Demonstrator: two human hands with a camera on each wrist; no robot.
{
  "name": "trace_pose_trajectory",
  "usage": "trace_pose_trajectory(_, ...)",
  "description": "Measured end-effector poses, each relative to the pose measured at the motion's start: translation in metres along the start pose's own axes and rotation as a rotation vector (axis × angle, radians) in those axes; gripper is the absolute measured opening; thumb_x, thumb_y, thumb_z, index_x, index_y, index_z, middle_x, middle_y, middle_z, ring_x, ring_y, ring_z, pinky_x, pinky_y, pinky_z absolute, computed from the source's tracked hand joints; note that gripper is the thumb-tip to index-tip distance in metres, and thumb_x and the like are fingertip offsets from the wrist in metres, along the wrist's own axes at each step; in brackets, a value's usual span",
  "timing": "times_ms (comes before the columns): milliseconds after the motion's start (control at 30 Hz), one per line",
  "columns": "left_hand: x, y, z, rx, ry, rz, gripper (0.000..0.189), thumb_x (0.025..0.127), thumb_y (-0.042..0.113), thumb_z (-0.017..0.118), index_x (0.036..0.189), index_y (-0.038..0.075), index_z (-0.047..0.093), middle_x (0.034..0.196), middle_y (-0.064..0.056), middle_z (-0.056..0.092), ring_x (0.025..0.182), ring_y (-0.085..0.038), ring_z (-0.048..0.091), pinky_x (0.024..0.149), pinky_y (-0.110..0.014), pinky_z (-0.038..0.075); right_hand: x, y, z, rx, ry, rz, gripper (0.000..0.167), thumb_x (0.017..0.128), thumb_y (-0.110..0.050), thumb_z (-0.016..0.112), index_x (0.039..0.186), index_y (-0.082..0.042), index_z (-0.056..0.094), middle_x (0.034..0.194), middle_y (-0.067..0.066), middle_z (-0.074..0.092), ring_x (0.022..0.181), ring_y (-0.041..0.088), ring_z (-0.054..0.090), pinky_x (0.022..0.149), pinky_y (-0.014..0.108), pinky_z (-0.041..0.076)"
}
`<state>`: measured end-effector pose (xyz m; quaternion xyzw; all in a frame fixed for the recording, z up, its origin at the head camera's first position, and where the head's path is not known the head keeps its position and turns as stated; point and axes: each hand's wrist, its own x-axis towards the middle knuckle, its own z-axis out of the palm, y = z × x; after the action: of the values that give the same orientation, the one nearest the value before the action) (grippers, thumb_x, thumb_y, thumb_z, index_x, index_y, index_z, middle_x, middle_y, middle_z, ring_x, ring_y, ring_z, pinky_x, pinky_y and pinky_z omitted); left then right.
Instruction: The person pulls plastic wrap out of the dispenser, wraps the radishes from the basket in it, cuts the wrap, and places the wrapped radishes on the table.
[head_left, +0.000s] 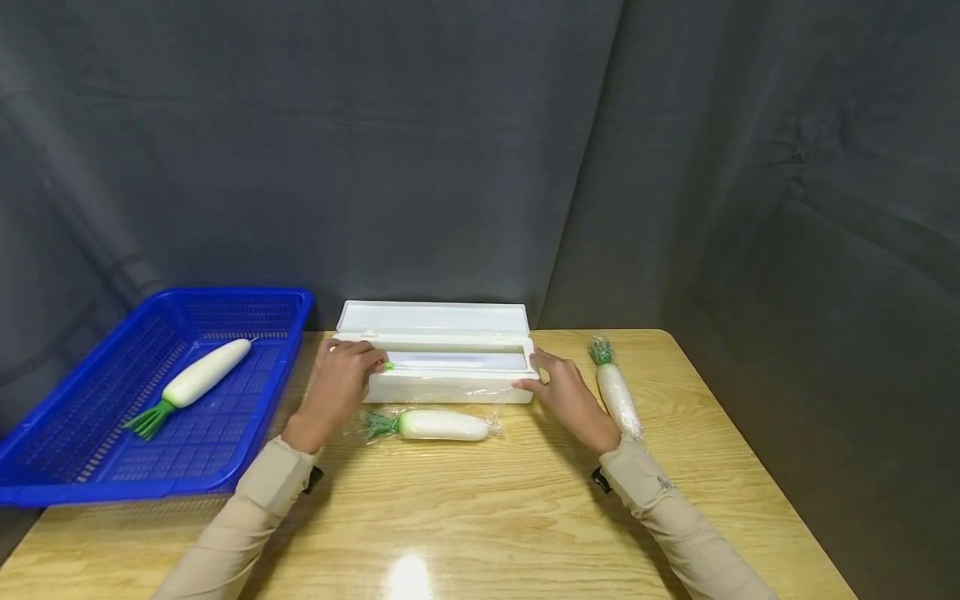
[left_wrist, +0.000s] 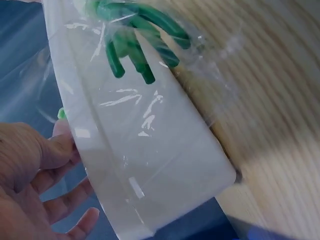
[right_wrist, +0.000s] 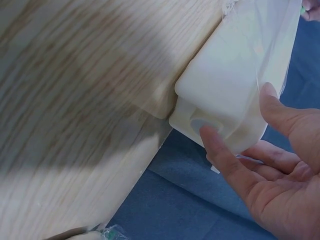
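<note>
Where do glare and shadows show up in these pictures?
Head view: a bright glare spot on the near part of the table, shadows beside both sleeves; left wrist view: white glints on the clear film over the white box; right wrist view: a dark shadow across the table.

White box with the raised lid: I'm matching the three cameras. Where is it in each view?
Head: white box, at centre, between the left hand and right hand.
Left wrist: white box, slanting from upper left to lower middle.
Right wrist: white box, upper right, touching the right hand.
Shared landmark: small green piece by the left hand's fingertips, in all three views.
</note>
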<state>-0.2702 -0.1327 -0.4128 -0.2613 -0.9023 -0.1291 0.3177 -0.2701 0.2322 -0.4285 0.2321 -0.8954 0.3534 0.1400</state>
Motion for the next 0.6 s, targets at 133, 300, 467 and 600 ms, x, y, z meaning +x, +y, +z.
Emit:
trace_pose_trajectory(133,0.001,-0.005,-0.001,0.026,0.025,-0.034,0.001,0.090,0.008,0.078,0.090,0.007,0.078,0.093,-0.007,0.078,0.092,-0.034,0.072,0.087,-0.057,0.046,0.005,0.007,-0.002,0.009,-0.017,-0.008,0.040,0.093,-0.014,0.079,0.072,-0.008,0.045,0.132,0.041,0.060,0.127,0.050,0.060,0.088,0.054,0.057)
trace_pose_trajectory(300,0.004,-0.010,-0.002,0.045,0.047,-0.060,0.002,0.090,0.008,0.078,0.091,0.007,0.079,0.093,-0.009,0.078,0.094,-0.035,0.070,0.087,-0.056,0.044,0.012,0.014,-0.005,0.009,0.003,-0.003,0.024,0.091,-0.013,0.080,0.088,0.006,0.066,0.134,0.042,0.058,0.107,0.051,0.069,0.092,0.053,0.058)
trace_pose_trajectory(467,0.001,-0.013,-0.008,0.032,0.078,-0.121,0.004,0.086,0.004,0.080,0.089,0.006,0.080,0.091,-0.010,0.077,0.090,-0.037,0.069,0.083,-0.055,0.043,0.019,0.021,-0.003,0.026,-0.031,-0.026,0.023,0.092,-0.014,0.079,0.104,0.005,0.073,0.142,0.040,0.052,0.125,0.050,0.061,0.101,0.053,0.054)
trace_pose_trajectory(600,-0.001,-0.014,-0.008,0.043,0.083,-0.171,0.004,0.086,0.002,0.080,0.089,0.005,0.080,0.090,-0.012,0.077,0.088,-0.039,0.069,0.081,-0.056,0.042,0.023,0.026,-0.004,0.012,-0.030,-0.029,0.024,0.092,-0.015,0.079,0.081,-0.001,0.063,0.141,0.039,0.053,0.109,0.046,0.071,0.086,0.046,0.060)
